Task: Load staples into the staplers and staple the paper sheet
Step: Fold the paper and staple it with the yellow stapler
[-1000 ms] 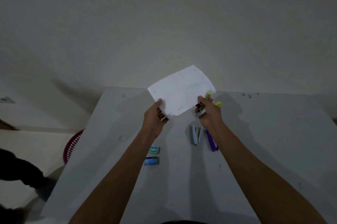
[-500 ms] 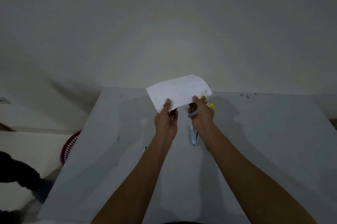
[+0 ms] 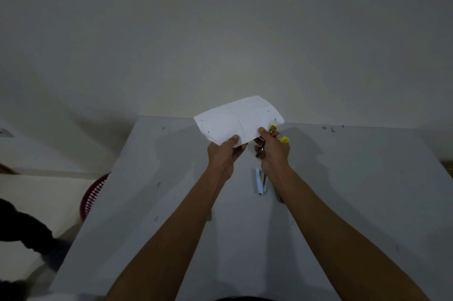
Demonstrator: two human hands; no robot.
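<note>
Two bare hands meet above the far half of a grey table (image 3: 355, 190), each closed on something. The left hand (image 3: 224, 153) pinches the near edge of a white paper sheet (image 3: 239, 122), thumb on top and fingers curled underneath, so the sheet is lifted off the surface and tilts away toward the table's far edge. Small dark marks dot the sheet near its borders, and faint fold lines cross it.

The right hand (image 3: 273, 151) is wrapped around a yellow stapler (image 3: 278, 133), its thumb pressing on the sheet's near right corner. The stapler's yellow parts stick out past the fingers on the far side, and its metal part shows just below the sheet; whether its mouth is over the paper cannot be told.

A light blue stapler (image 3: 259, 182) lies flat on the table, just beside the right wrist. Tiny dark specks sit along the table's far right edge. A magenta basket (image 3: 94, 194) stands off the table's left edge, partly hidden.
</note>
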